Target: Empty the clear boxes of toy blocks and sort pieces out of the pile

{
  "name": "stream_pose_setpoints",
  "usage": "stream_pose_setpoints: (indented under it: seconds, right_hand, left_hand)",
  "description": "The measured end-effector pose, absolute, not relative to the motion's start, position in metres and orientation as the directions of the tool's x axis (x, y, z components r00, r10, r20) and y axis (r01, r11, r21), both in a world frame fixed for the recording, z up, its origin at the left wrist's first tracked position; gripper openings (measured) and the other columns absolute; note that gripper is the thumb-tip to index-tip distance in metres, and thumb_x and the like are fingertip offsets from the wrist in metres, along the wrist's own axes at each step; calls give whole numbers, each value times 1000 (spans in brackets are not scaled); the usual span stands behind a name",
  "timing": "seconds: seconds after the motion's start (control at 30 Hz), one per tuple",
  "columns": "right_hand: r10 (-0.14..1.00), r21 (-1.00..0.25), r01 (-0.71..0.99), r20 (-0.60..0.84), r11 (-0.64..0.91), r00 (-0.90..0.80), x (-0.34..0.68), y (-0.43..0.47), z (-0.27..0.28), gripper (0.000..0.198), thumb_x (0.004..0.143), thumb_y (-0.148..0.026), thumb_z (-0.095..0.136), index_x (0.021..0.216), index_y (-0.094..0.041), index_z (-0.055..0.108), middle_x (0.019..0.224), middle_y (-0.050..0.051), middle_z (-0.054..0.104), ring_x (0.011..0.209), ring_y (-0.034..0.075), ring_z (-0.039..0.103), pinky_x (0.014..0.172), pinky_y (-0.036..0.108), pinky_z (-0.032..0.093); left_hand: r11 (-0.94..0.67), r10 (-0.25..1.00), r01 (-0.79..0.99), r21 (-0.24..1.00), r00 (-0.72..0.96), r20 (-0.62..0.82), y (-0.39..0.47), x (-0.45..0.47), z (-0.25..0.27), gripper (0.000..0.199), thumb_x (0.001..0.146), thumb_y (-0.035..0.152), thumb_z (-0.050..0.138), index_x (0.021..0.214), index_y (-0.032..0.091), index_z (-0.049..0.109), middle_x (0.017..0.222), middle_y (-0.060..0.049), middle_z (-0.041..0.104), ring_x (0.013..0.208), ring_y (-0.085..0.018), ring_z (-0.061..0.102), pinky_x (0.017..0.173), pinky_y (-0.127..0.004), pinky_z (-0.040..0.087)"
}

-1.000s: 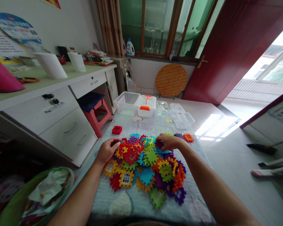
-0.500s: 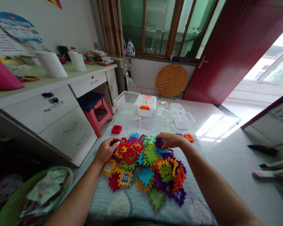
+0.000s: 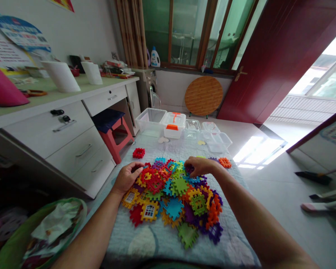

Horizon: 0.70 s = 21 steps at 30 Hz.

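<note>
A heap of colourful interlocking plastic building tiles (image 3: 173, 207) lies on the cloth-covered table, some with window frames set in them. My left hand (image 3: 128, 178) rests at the heap's left edge, beside red and yellow tiles, thumb and fingers apart and nothing visibly held. Over the far right side of the heap, my right hand (image 3: 200, 166) curls its fingers down around a purple tile (image 3: 189, 170), which they partly hide. A red cube of joined tiles (image 3: 139, 153) sits apart beyond my left hand. To the right of my right hand lies an orange tile piece (image 3: 225, 162).
Clear plastic bins (image 3: 151, 121) and a lidded box with orange clips (image 3: 174, 125) stand along the table's far end. A pink stool (image 3: 116, 136) and a white desk (image 3: 70, 136) are on the left. A lined waste basket (image 3: 82, 213) stands at lower left.
Both hands stay almost where they were. My right hand's fingers shift very slightly at the purple tile, and the whole view moves a little.
</note>
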State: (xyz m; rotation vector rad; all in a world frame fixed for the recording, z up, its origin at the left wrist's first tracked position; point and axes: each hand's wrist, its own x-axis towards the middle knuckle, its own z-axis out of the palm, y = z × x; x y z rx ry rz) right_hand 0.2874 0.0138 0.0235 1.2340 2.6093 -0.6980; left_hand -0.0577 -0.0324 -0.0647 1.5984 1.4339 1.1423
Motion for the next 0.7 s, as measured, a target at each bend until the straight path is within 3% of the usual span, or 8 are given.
stream_pose_setpoints:
  seconds: [0.1,0.3,0.57,0.7]
  right_hand:
    - [732,-330,771,-262,545,-629,294,25,29,24,67,-20,72,91,-18,68,91,4,64,78,15,56,70,24,44]
    - [891,-220,880,-81,422,-447,294,58,37,21,69,-21,71,90,-16,68,90,8,68,92,20,57,76,26,44]
    - [909,-159,915,-138,370,-392,272,69,-2,34,67,-34,75,94,-13,72,97,14,68,94,26,61,76,29,46]
    - [892,-170,905,-174,391,-418,284,75,-4,42,72,-42,72,104,-16,70,104,12,68,93,24,62,75,28,46]
  left_hand:
    - [-152,987,383,911,4,163,-32,-57,-65,32,80,44,62,97,17,69,102,-7,73,97,-25,66,92,-35,48]
    - [-120,992,349,929,-3,129,-33,-56,-66,34,80,45,63,97,16,69,99,-7,73,94,-25,67,88,-35,49]
    - [-113,992,374,921,-7,125,-33,-57,-64,35,80,46,62,98,17,69,104,-7,72,99,-25,65,92,-37,48]
    - [-123,991,380,917,-6,135,-32,-57,-63,34,80,46,62,97,17,69,103,-7,72,100,-25,65,94,-37,48]
